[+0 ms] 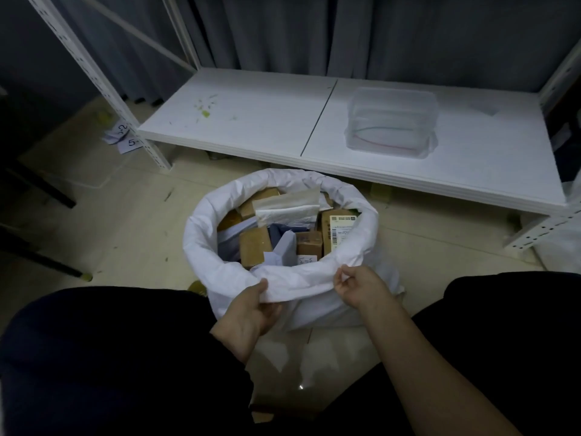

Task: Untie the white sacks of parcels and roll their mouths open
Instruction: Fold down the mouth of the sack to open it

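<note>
Rolling stage: white sack [317, 306] on floor, just before shelf [251, 121], untied, mouth open. Left hand [251, 306] & right hand [361, 289] pinch near rim. Next: prob. finish near-side cuff.

The sack [283, 278] stands on the floor [125, 221] before the low shelf [251, 121], parcels [254, 247] inside it. A tub [391, 121] sits on the shelf's right half.

crinkled woven-plastic sack [314, 309]; brown cardboard boxes [254, 247]
</note>
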